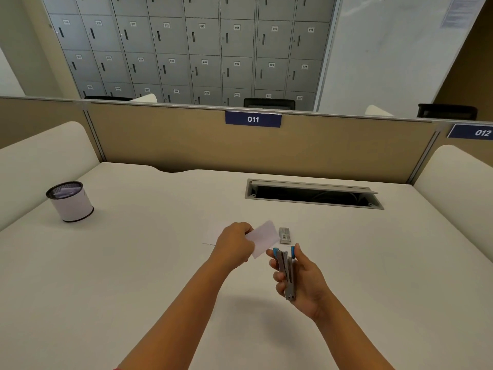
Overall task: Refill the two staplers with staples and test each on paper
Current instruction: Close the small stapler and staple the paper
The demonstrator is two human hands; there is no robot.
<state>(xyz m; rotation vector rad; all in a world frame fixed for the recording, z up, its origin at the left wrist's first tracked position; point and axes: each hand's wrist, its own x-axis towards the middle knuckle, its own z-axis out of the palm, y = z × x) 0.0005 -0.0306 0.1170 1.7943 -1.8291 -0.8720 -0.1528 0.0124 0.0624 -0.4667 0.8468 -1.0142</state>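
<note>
My right hand grips a small metal stapler with blue ends, held above the white desk with its nose pointing away from me. My left hand pinches a small white slip of paper, whose lower corner is close to the stapler's nose. A small grey staple box lies on the desk just beyond the stapler. More pale paper lies flat on the desk behind my left hand, hard to make out. I see only one stapler.
A round black-rimmed container with paper inside stands at the far left. An open cable slot is set into the desk at the back right. A tan partition marked 011 closes the far edge.
</note>
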